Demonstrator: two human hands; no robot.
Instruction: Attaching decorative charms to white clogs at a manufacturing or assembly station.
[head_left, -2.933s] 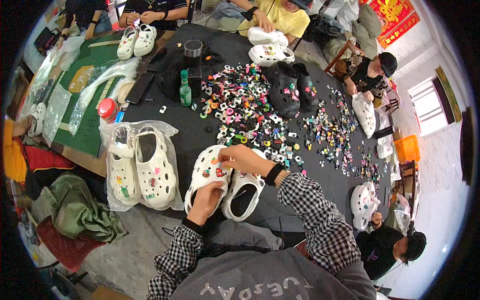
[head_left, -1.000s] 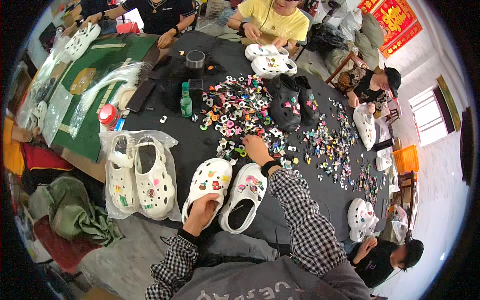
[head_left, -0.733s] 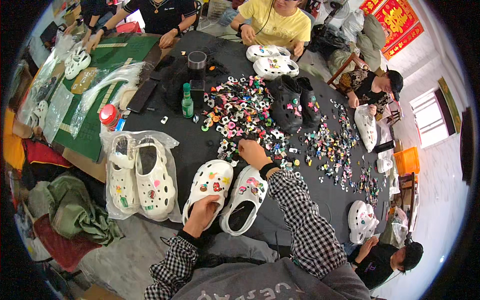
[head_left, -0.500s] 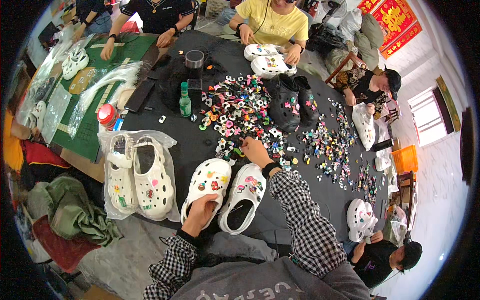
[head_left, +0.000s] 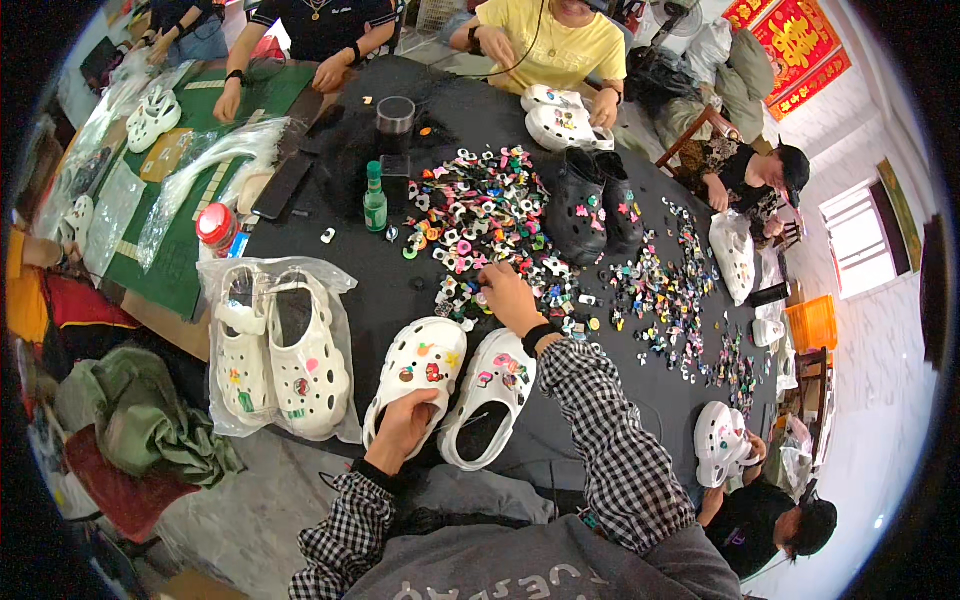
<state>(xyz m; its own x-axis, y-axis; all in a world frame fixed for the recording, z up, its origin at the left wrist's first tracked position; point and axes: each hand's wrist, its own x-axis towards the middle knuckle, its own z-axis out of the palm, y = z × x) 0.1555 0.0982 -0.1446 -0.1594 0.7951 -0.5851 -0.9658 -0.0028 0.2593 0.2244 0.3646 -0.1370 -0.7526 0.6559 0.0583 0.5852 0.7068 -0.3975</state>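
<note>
My left hand (head_left: 401,425) is wrapped round the open heel end of a white clog (head_left: 415,353), thumb inside. Colourful charms dot its upper. Its mate, another white clog (head_left: 487,398) with several charms near the toe, lies close on its right. At the near edge of a big pile of shoe charms (head_left: 478,205), my right hand (head_left: 511,302) reaches down with its fingers bent together. Whatever is between those fingertips is hidden or too small to name. To the left, a clear plastic bag (head_left: 345,400) encloses a pair of decorated white clogs (head_left: 308,365).
Black clogs (head_left: 577,222) stand behind the charms. A green bottle (head_left: 375,205), a dark round container (head_left: 396,118) and a red-lidded jar (head_left: 215,228) are farther back. More charms (head_left: 665,290) spread rightward. Several co-workers sit around the black table (head_left: 620,400), some handling white clogs.
My right hand has shifted slightly up into the charm pile; my left hand keeps its hold. Across the table, the person in yellow has lifted one hand off the white clogs, which moved right.
</note>
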